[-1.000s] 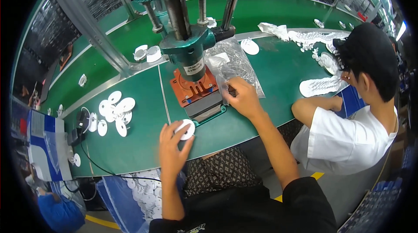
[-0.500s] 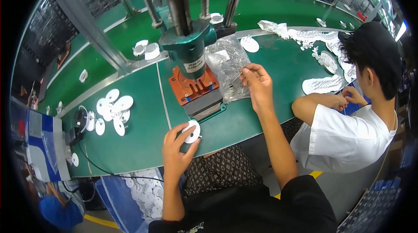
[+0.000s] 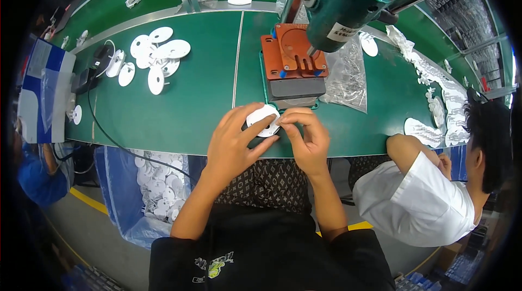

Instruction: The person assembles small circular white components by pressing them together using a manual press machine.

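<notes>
A white round disc (image 3: 259,115) with small dark holes is held at the near edge of the green table, below the press. My left hand (image 3: 228,141) grips it from the left, thumb at the near rim and fingers over its face. At the disc's right side, my right hand (image 3: 309,141) pinches a thin metal pin, now mostly hidden by the fingertips. Just beyond my hands stands a press with an orange fixture (image 3: 288,44) on a dark block (image 3: 295,89). A clear plastic bag (image 3: 348,82) of thin metal pins lies to the right of it.
The green press head (image 3: 337,14) overhangs the fixture. Several white discs (image 3: 157,54) lie piled at left, near a black cable (image 3: 103,128). Below the table, a blue-lined bin (image 3: 122,204) holds more discs. A co-worker in a white shirt (image 3: 418,198) sits close on the right.
My right hand has come from the bag with the thin pin down to the disc. The left hand still holds the disc. The view has swung left and down.
</notes>
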Demonstrator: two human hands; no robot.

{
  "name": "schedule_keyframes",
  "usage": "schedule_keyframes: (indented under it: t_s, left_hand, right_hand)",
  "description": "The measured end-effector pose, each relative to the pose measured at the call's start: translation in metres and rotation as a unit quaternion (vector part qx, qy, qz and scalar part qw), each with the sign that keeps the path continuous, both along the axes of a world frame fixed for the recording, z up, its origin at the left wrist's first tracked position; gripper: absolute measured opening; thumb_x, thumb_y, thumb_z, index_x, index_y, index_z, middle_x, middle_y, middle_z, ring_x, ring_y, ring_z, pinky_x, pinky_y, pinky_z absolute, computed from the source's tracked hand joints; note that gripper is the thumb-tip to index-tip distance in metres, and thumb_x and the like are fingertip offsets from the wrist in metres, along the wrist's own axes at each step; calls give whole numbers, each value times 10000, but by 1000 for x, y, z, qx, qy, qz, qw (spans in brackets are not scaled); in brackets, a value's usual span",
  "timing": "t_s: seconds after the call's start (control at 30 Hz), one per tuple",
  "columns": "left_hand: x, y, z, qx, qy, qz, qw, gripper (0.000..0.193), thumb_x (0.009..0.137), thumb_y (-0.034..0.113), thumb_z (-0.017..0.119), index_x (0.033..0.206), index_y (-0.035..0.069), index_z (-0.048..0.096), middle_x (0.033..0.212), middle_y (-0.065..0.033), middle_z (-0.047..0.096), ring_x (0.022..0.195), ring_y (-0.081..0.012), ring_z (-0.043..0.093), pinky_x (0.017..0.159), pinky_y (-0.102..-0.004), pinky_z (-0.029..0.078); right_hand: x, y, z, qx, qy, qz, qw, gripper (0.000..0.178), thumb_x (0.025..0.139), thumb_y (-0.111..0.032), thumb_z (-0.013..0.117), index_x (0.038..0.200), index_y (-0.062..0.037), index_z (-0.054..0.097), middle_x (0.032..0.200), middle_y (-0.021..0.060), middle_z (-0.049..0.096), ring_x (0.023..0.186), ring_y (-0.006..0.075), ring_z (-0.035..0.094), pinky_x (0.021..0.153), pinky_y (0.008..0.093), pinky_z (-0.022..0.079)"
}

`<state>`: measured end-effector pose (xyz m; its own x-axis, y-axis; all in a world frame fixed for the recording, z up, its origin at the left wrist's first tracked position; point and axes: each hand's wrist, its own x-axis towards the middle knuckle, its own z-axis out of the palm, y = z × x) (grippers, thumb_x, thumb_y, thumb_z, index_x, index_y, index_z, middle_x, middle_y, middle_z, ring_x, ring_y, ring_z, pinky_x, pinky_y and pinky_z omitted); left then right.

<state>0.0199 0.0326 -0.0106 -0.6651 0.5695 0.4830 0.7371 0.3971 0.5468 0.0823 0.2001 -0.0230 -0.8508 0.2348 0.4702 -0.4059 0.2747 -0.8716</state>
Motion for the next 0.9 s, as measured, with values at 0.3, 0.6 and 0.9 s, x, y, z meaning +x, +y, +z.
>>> schedule_keyframes:
  t_s: [0.3,0.6,0.9]
  left_hand:
    - [2,-2,0,-9,12,5,1000,385,739,185,799,1107,115,711,1206,-107,620,1054,-312,616,899,-418,510]
    - [2,-1,1,-7,12,7,1000,374,745,182,794,1104,121,714,1196,-108,624,1057,-311,616,892,-412,514]
    - [2,-1,-1,-9,7,8,1000,369,738,160,785,1098,119,719,1204,-108,626,1066,-315,613,905,-412,509]
  right_hand:
    - [-2,-12,2,-13,-15,-12,1000,101,895,14,656,996,4,660,995,119,667,913,217,656,811,297,513]
    - [-3,-11,8,61,6,-26,998,131,885,54,640,1006,4,647,1001,122,651,908,231,652,787,308,522]
    - [-5,-14,6,130,22,-55,990,97,894,34,641,983,-4,643,991,124,656,893,250,657,784,320,526]
